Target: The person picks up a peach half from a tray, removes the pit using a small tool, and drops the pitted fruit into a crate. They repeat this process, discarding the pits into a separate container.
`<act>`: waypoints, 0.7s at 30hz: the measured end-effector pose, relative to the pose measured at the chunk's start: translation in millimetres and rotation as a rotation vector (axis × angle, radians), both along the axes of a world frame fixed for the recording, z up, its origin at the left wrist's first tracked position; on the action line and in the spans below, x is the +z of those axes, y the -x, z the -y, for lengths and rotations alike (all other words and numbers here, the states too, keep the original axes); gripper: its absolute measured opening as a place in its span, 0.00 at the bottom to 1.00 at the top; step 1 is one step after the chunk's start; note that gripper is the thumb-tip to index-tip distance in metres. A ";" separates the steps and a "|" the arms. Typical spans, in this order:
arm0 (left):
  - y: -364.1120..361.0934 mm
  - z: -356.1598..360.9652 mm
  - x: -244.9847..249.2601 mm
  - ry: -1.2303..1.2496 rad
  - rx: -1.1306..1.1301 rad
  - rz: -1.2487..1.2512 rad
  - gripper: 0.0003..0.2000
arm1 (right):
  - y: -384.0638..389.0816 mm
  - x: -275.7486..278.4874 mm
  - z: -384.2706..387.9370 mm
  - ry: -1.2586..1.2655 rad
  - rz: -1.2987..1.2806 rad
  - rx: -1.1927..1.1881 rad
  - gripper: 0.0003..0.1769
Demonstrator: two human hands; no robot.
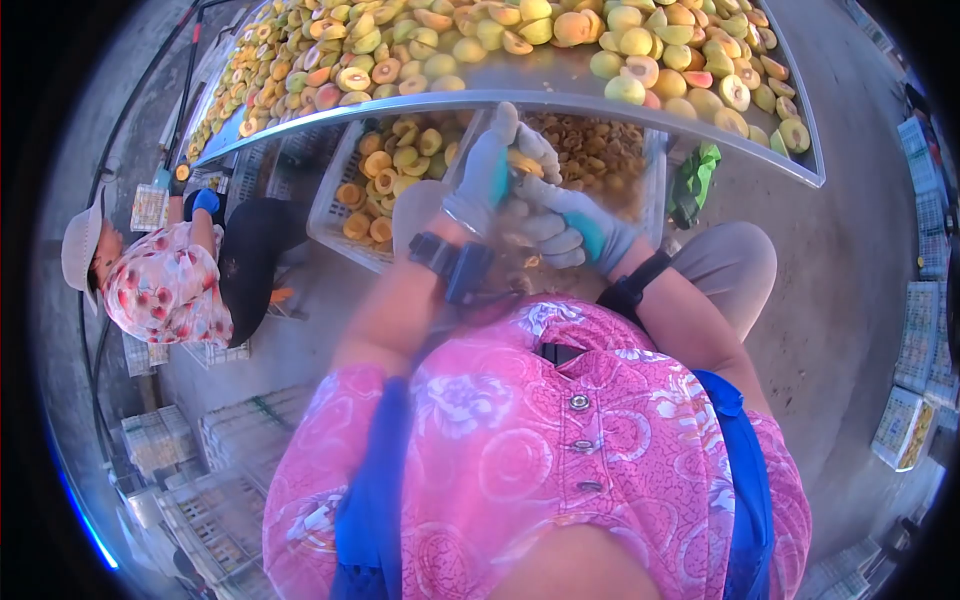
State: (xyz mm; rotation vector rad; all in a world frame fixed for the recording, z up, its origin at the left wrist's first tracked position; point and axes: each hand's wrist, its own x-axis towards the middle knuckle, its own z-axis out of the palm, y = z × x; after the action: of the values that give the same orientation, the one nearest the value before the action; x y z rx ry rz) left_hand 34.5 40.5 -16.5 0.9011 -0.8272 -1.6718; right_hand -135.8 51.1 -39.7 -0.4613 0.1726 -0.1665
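Note:
My left hand (488,178), in a grey and teal glove, is raised just below the metal tray's edge. Its fingers are curled around a yellow peach piece (523,163), partly covered by the glove. Close against it, my right hand (575,225) wears a matching glove, its fingers bent into a fist. A small dark thing shows between the hands, too blurred to name. Beneath them stand a white crate of peach halves (385,180) on the left and a crate of brown peach pits (605,160) on the right.
A raised metal tray (540,98) heaped with whole and halved peaches spans the front. A green bag (694,185) hangs right of the crates. Another person (165,280) sits at the left. Stacked white crates (215,510) stand lower left, with more crates (905,430) along the right.

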 end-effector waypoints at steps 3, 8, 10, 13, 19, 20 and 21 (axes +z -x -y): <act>6.9 -4.8 9.0 -0.061 0.102 -0.104 0.25 | -4.9 -4.9 0.7 -0.131 0.231 0.079 0.21; -20.9 10.6 -7.2 -0.025 0.341 -0.532 0.23 | -3.9 13.5 -2.9 -0.323 0.441 0.119 0.23; -70.2 21.9 -15.8 -0.024 0.458 -0.524 0.23 | 1.7 6.9 0.0 -0.304 0.421 -0.016 0.23; -138.9 25.3 -20.8 0.304 0.666 0.742 0.16 | 4.0 -24.0 6.7 -0.421 0.437 -0.183 0.23; -26.3 57.5 26.8 0.410 0.356 1.134 0.27 | -0.8 -25.8 8.7 -0.410 -0.049 -0.463 0.21; 0.8 66.8 29.1 0.443 0.266 1.162 0.29 | -1.9 -30.8 12.1 -0.405 -0.048 -0.468 0.21; 22.8 81.0 24.6 0.443 0.200 1.186 0.31 | -3.4 -39.2 15.2 -0.395 -0.003 -0.442 0.22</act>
State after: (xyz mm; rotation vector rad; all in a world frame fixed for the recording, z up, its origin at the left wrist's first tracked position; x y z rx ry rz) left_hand 11.7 -40.5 8.2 1.5739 -1.7158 -0.5958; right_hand -132.3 35.9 -78.9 -0.0239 0.3027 -0.5540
